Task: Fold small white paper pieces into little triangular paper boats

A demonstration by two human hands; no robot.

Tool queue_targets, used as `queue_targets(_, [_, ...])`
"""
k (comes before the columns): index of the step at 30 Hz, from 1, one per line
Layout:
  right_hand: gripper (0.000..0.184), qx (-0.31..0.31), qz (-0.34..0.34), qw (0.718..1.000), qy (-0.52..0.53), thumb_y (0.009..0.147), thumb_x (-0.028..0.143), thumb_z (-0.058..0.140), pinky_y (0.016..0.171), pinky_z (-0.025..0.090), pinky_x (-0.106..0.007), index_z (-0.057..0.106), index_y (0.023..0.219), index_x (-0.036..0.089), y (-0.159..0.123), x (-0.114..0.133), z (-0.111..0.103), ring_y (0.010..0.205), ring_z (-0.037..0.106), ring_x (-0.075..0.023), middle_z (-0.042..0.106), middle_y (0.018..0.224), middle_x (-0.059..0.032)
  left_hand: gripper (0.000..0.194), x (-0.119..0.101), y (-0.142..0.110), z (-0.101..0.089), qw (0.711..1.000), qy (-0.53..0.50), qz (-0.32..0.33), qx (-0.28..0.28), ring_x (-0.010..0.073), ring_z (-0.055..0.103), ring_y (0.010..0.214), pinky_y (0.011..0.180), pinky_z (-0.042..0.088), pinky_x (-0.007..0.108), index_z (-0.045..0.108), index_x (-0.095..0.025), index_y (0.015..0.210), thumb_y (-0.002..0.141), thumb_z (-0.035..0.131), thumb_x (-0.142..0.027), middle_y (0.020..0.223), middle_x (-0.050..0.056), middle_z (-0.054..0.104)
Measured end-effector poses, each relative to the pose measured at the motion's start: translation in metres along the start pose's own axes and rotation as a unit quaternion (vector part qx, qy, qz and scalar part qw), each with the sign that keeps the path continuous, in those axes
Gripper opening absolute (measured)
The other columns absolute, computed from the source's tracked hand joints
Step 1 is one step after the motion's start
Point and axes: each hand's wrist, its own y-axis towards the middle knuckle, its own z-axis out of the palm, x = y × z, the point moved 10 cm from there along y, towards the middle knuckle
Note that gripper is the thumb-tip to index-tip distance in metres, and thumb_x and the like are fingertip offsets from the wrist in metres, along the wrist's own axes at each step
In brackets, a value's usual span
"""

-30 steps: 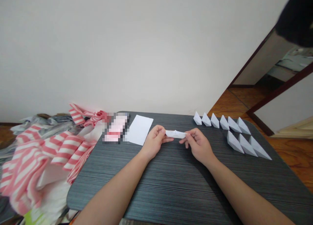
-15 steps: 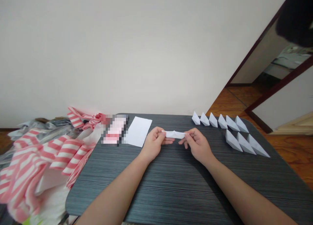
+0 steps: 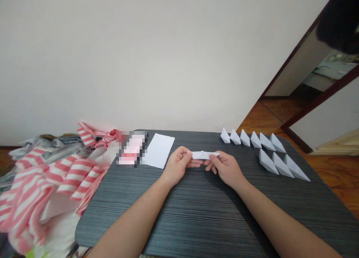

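The left hand (image 3: 176, 166) is closed with thumb and fingers on one end of a folded paper boat (image 3: 202, 155), and the right hand (image 3: 228, 169) pinches it near the other end. The boat is held over the dark surface (image 3: 179, 220), between the white paper (image 3: 159, 151) at left and six paper boats (image 3: 245, 138) at right, with three more boats (image 3: 283, 166) nearer.

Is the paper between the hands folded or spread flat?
Folded: the paper shows as a narrow strip with a small peak midway along it.
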Motion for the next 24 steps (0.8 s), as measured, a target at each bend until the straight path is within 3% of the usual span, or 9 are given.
queue_targets(8, [0.032, -0.032, -0.038, 0.993, -0.104, 0.089, 0.041, 0.045, 0.049, 0.041, -0.024, 0.062, 0.075, 0.016, -0.005, 0.014, -0.007, 0.047, 0.053, -0.0117, 0.065, 0.059, -0.0035, 0.033, 0.009, 0.000, 0.005, 0.997, 0.068, -0.035, 0.029, 0.0184, 0.068, 0.072, 0.069, 0.055, 0.031, 0.050, -0.012, 0.099, 0.077, 0.063, -0.034, 0.079, 0.008, 0.069])
queue_targets(16, [0.029, 0.027, -0.018, 0.998, -0.050, 0.088, 0.039, 0.047, 0.044, 0.037, -0.022, 0.062, 0.078, 0.016, -0.003, 0.003, 0.006, 0.043, 0.048, -0.0100, 0.063, 0.057, -0.0016, 0.026, 0.006, -0.001, 0.001, 0.993, 0.115, -0.029, 0.008, 0.0174, 0.068, 0.072, 0.069, 0.056, 0.030, 0.053, -0.011, 0.089, 0.078, 0.062, -0.033, 0.078, 0.009, 0.069])
queue_targets(24, [0.028, 0.046, -0.025, 0.996, -0.073, 0.089, 0.034, 0.046, 0.052, 0.042, -0.023, 0.058, 0.071, 0.016, -0.003, 0.011, 0.009, 0.050, 0.056, -0.0110, 0.060, 0.057, -0.0003, 0.024, 0.006, 0.000, 0.003, 0.993, 0.111, -0.021, 0.021, 0.0168, 0.067, 0.074, 0.072, 0.055, 0.033, 0.053, -0.011, 0.089, 0.079, 0.060, -0.031, 0.084, 0.011, 0.068])
